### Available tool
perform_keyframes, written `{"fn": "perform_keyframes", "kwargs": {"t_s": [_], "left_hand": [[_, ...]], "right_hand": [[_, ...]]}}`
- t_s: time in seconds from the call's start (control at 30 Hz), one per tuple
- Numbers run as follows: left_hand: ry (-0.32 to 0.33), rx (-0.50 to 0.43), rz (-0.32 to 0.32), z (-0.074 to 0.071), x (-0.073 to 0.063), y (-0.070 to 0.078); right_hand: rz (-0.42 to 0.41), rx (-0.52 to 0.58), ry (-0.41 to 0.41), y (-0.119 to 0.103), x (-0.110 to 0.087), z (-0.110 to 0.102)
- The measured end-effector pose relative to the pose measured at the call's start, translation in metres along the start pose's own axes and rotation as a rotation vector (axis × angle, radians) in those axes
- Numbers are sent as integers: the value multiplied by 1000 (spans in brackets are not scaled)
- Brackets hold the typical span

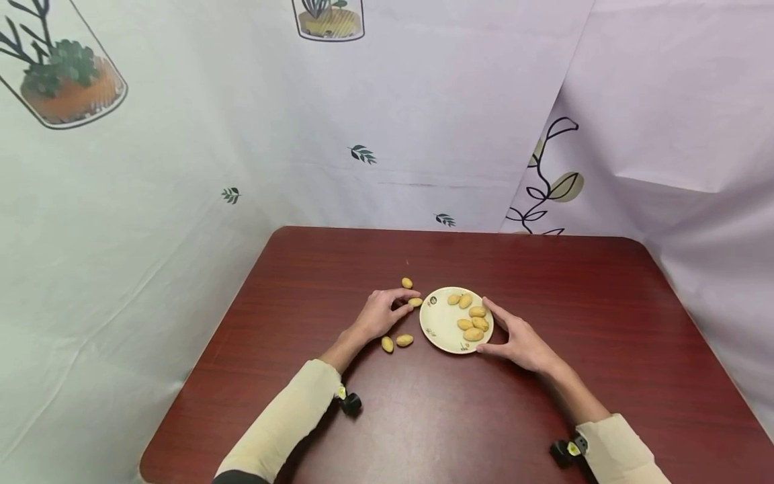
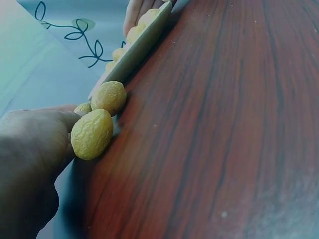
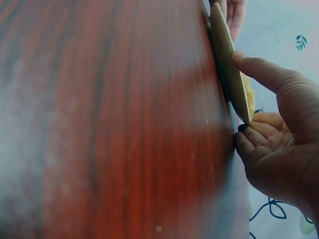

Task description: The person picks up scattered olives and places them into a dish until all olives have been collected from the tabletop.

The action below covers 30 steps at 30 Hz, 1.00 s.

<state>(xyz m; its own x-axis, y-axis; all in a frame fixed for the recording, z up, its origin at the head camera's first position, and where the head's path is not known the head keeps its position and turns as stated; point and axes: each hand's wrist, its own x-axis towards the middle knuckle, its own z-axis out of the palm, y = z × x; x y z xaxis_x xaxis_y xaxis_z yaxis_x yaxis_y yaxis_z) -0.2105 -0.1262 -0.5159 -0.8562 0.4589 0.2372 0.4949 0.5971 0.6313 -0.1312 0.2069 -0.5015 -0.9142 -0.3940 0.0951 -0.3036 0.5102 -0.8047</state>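
Note:
My left hand (image 1: 379, 314) pinches a small yellow potato (image 1: 415, 302) between thumb and fingertips, just left of the plate's rim. Two more wrinkled potatoes lie near that wrist, one paler (image 1: 388, 344) and one beside it (image 1: 404, 340); both block much of the pinched one in the left wrist view. Another potato (image 1: 407, 283) lies beyond the left fingers. My right hand (image 1: 521, 341) holds the right edge of a cream plate (image 1: 440, 326), thumb at the near rim and fingers at the far side. Several potatoes (image 1: 474, 334) sit on the plate, mostly in its right half.
The dark red wooden table (image 1: 447, 417) stands against a pale printed cloth (image 1: 411, 121) at the back and sides. Small black cameras are strapped to the left wrist (image 1: 351, 404) and the right wrist (image 1: 564, 454).

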Motion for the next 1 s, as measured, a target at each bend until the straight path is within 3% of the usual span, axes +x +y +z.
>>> {"fn": "perform_keyframes", "kwargs": {"t_s": [0.7, 1.0], "left_hand": [[101, -53, 52, -8, 7, 7], [98, -75, 57, -7, 15, 16]], "right_hand": [[2, -9, 0, 4, 0, -2], [7, -14, 0, 3, 0, -1]]}}
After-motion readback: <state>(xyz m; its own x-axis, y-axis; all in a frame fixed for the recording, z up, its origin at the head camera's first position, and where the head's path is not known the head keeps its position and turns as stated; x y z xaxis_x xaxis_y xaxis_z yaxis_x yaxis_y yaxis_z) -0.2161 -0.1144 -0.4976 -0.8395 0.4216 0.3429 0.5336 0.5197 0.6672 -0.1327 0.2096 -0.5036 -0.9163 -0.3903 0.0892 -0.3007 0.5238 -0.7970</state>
